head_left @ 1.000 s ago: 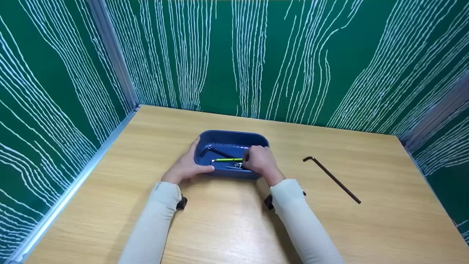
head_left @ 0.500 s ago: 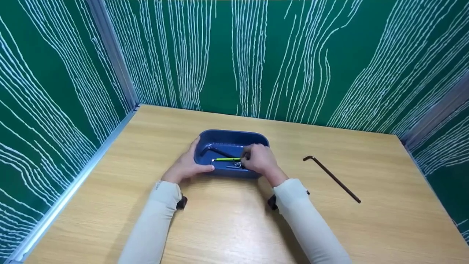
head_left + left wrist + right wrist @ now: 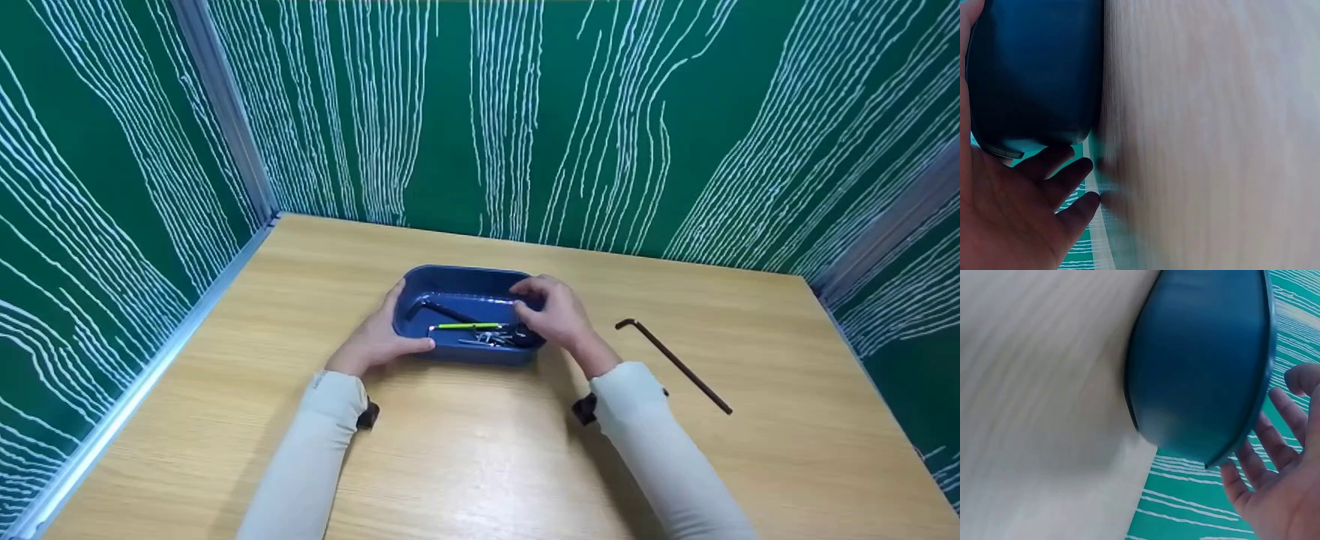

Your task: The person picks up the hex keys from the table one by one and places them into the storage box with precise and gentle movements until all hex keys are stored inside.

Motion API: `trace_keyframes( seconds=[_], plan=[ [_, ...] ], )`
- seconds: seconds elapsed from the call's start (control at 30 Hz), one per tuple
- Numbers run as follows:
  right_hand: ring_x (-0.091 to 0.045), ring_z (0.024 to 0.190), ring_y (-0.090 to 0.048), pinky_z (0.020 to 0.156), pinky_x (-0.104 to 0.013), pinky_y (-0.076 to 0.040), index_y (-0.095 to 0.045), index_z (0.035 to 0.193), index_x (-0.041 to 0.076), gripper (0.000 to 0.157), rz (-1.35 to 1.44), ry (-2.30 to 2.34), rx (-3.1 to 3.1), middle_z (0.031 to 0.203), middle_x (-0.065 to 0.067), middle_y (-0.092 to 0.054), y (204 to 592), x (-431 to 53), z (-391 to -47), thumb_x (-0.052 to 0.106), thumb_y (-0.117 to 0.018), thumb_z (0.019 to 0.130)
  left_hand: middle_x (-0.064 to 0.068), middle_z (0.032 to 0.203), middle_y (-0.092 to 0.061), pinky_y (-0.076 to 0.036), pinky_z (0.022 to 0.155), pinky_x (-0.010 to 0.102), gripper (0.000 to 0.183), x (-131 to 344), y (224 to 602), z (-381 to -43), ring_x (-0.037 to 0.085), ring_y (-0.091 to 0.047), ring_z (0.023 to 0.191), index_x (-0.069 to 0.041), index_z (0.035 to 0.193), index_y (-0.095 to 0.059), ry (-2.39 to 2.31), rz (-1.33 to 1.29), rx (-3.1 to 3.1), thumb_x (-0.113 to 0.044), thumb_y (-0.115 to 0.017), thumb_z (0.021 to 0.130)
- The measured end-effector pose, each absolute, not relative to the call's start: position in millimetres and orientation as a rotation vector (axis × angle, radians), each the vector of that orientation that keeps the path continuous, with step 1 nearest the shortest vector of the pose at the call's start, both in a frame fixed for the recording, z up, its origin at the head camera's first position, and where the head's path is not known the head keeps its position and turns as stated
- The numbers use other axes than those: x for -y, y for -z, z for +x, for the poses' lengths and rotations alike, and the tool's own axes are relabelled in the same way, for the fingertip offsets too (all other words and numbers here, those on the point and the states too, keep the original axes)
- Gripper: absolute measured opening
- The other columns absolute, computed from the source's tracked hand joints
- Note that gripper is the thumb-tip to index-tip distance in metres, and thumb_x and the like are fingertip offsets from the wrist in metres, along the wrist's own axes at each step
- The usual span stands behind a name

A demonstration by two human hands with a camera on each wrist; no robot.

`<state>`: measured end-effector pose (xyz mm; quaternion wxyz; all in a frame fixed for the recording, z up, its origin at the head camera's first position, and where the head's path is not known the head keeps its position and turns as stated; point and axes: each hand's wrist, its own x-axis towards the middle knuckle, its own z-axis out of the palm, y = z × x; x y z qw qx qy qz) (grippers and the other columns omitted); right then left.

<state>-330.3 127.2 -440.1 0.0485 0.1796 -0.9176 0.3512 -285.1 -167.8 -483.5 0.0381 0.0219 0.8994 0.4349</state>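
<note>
A blue plastic bin [image 3: 480, 355] stands on the table between the hands. My left hand [image 3: 375, 339] holds its left end, thumb at the front rim and fingers along the outside; the left wrist view shows the loosely spread fingers by the bin wall [image 3: 1039, 73]. Over the bin's right end, my right hand [image 3: 561, 313] has its fingers apart and holds nothing. Inside lie a black hex key [image 3: 444, 310], a bright green hex key [image 3: 465, 326] with a silver bent end, several small silver metal pieces [image 3: 487, 340] and a dark object [image 3: 528, 340], partly behind the rim.
A long dark brown hex key [image 3: 675, 363] lies on the wooden table [image 3: 465, 450] to the right of the bin. Green walls [image 3: 442, 112] with white wavy lines enclose the table at the back and sides.
My right hand has risen out of the bin and moved right, its fingers spreading and uncovering the dark object and metal pieces. The left hand keeps its hold on the bin.
</note>
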Motion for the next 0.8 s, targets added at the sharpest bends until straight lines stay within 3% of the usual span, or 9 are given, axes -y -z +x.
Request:
trace_keyframes(
  seconds=[0.23, 0.53, 0.8],
  plan=[
    [-0.02, 0.095, -0.05, 0.084, -0.037, -0.043, -0.063, 0.099, 0.02, 0.023, 0.466, -0.998, 2.845, 0.099, 0.004, -0.058, 431.4, -145.9, -327.9, 0.031, -0.059, 0.079, -0.005, 0.144, -0.021, -0.027, 0.101, 0.052, 0.112, 168.7, 484.4, -285.2, 0.022, -0.031, 0.124, -0.043, 0.136, 0.0, -1.319, 0.086, -2.783, -0.058, -0.073, 0.053],
    [-0.023, 0.099, -0.05, 0.083, -0.041, -0.045, -0.06, 0.101, 0.022, 0.022, 0.406, -0.864, 2.913, 0.103, 0.001, -0.056, 425.0, -168.0, -326.9, 0.032, -0.057, 0.081, -0.004, 0.143, -0.022, -0.027, 0.1, 0.053, 0.114, 170.0, 484.4, -286.0, 0.024, -0.031, 0.123, -0.045, 0.136, 0.001, -1.344, 0.072, -2.754, -0.063, -0.072, 0.05],
    [-0.025, 0.099, -0.05, 0.082, -0.042, -0.046, -0.06, 0.102, 0.023, 0.022, 0.367, -0.791, 2.918, 0.105, -0.001, -0.054, 422.5, -197.8, -325.2, 0.032, -0.056, 0.082, -0.006, 0.143, -0.022, -0.027, 0.1, 0.053, 0.112, 170.0, 486.4, -286.0, 0.023, -0.031, 0.124, -0.046, 0.135, -0.001, -1.397, 0.062, -2.745, -0.056, -0.075, 0.051]
  ],
)
